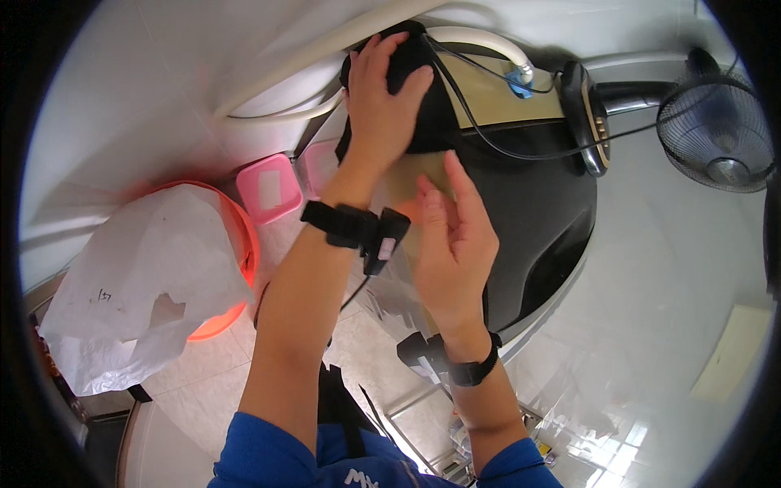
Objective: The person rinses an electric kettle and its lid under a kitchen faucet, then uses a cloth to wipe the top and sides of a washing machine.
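My left hand [381, 100] lies over a bunched black cloth [436, 125], its fingers curled onto the upper part and the thumb spread to the right. The cloth rests on the back left corner of what looks like a top-loading washing machine, with a dark lid [525, 183] and a beige rear panel [488, 85]. My right hand [457, 250] hovers near the machine's beige left edge [406, 177], just below the cloth. Its fingers are apart and half bent, with nothing visible between them. A black strapped device sits on each wrist.
A white hose [476, 36] joins a blue connector [520, 82]. A black cable [506, 152] crosses the lid towards a small caged fan [717, 131]. To the left are a pink plastic container [269, 189] and an orange tub [250, 244], partly covered by a white sheet [152, 256].
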The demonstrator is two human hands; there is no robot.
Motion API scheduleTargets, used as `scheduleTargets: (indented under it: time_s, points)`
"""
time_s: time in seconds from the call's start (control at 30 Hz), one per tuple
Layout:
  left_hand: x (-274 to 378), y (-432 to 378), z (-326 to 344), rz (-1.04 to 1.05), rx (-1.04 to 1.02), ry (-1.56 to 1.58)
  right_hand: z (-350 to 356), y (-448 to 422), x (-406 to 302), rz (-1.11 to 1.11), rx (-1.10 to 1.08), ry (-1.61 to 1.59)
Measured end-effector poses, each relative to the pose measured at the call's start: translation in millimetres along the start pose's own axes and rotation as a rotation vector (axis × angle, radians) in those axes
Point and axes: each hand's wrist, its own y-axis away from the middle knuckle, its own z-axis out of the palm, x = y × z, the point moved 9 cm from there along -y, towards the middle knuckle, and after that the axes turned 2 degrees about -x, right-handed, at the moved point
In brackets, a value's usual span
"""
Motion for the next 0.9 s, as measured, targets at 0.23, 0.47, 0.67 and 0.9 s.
scheduleTargets:
  time_s: [0.23, 0.47, 0.67, 0.9]
  points:
    - [-15, 106, -4, 0.099, -0.094, -0.030, 8, 41, 23, -0.006, 0.033, 0.049]
    - [-70, 167, -1, -0.087, -0.090, -0.026, 22, 115, 80, 0.119, -0.263, 0.198]
    - [-98, 72, -13, 0.117, -0.113, -0.014, 87, 26, 94, -0.067, -0.054, -0.081]
    - [-277, 152, -45, -0.339, 0.000, 0.102, 154, 74, 209, 0.113, -0.296, 0.176]
